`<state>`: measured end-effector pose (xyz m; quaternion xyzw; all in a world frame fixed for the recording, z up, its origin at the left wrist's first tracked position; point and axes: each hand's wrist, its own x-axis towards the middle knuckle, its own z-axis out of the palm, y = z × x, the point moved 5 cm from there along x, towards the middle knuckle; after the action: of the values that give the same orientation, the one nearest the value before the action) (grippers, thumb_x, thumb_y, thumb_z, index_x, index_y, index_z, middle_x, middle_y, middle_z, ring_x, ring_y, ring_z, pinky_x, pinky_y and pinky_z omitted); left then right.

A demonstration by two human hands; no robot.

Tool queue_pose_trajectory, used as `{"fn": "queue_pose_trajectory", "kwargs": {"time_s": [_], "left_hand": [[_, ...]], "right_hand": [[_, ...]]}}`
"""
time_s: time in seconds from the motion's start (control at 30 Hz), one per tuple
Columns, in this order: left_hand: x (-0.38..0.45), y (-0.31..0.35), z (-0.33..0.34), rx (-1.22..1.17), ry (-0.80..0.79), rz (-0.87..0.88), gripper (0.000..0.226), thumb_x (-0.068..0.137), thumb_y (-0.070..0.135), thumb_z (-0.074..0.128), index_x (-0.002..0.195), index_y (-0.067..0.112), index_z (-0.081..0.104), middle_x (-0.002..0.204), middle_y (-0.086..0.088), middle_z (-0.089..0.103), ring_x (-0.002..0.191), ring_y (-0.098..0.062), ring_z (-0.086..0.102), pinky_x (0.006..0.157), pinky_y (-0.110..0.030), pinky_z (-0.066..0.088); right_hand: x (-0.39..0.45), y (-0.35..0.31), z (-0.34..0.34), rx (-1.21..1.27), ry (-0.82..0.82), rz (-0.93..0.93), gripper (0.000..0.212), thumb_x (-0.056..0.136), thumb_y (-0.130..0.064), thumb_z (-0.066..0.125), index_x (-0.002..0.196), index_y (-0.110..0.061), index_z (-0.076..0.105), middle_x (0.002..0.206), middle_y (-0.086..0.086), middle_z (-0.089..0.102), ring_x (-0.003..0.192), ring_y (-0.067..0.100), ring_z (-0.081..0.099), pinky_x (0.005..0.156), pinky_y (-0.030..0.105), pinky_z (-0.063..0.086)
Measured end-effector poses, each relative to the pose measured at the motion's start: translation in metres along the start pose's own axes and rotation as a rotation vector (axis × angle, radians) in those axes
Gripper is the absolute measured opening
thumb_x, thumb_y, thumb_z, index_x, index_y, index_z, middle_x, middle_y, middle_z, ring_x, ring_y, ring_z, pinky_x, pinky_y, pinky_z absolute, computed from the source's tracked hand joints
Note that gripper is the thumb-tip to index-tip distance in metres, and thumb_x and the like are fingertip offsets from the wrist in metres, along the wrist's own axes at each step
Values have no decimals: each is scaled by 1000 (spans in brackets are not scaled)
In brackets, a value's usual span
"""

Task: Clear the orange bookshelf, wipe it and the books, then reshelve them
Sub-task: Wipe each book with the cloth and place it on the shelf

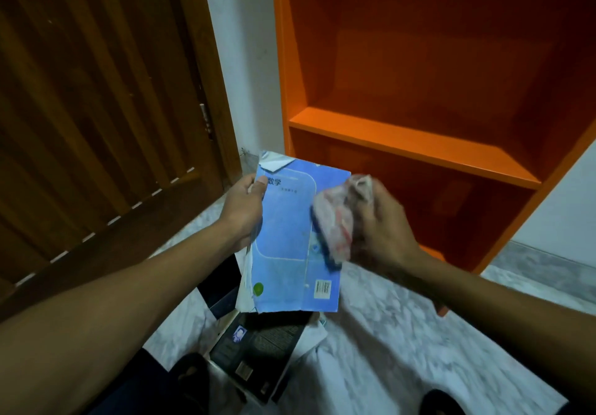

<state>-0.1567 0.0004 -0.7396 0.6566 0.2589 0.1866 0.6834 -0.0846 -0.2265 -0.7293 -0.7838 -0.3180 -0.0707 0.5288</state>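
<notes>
From the head view, the left hand (244,205) holds a blue book (292,240) by its left edge, thumb laid over the front of the cover near the top corner, fingers curled round behind it. The book stands nearly upright between the two hands, its cover facing up toward the person; the upper left corner of the cover is torn and folded back, and a barcode sits at the lower right.

The right hand (382,234) grips a bunched pink and white cloth (335,221), fingers closed round it, and presses it against the right edge of the blue book. Both hand and cloth are blurred, so the exact lie of the fingers is hard to make out.

Just beyond the right hand stands the orange bookshelf (416,138), its compartments bare, with one shelf board above the hands and a lower compartment behind the right hand. To the left of the left hand is a brown wooden door (96,98), with a strip of white wall between it and the bookshelf.

Below the hands, on the pale marbled floor (387,334), lies a pile of books (258,350), a dark-covered one on top, directly under the blue book.
</notes>
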Motion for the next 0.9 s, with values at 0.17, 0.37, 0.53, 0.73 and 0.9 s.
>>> {"fn": "queue_pose_trajectory", "kwargs": {"time_s": [0.17, 0.37, 0.53, 0.73, 0.9], "left_hand": [[-7, -10, 19, -63, -88, -42, 25, 106, 32, 47, 99, 17, 66, 104, -14, 75, 99, -35, 72, 91, -58, 56], [-1, -9, 28, -308, -56, -152, 22, 105, 22, 51, 87, 17, 62, 83, -10, 73, 73, -20, 72, 77, -39, 59], [14, 2, 1, -477, 15, -188, 22, 108, 30, 40, 106, 17, 57, 117, -17, 69, 95, -35, 69, 83, -52, 56], [24, 5, -29, -521, 92, -174, 30, 107, 32, 40, 125, 21, 61, 119, -12, 72, 102, -35, 72, 82, -54, 58], [23, 8, -40, -511, 121, -160, 23, 106, 32, 45, 115, 24, 64, 113, -9, 75, 98, -34, 74, 83, -57, 58]], "right_hand": [[32, -11, 15, 43, 149, 141, 29, 102, -34, 43, 120, -18, 58, 112, -2, 66, 107, 19, 60, 87, 38, 49], [-5, -27, 89, -68, -185, -174, 46, 105, -26, 28, 150, -22, 34, 159, 0, 30, 150, 12, 18, 124, 35, 3], [-38, -25, 99, -23, -394, -396, 47, 101, -7, 39, 147, -12, 42, 154, -1, 37, 148, 10, 24, 124, 33, 6], [-74, -2, 94, -104, -613, -577, 41, 105, -26, 36, 138, -8, 53, 145, 10, 52, 143, 16, 37, 123, 38, 14], [-84, 26, 79, -365, -743, -657, 21, 102, -22, 46, 112, -19, 63, 117, -3, 67, 109, 16, 59, 104, 37, 40]]}}
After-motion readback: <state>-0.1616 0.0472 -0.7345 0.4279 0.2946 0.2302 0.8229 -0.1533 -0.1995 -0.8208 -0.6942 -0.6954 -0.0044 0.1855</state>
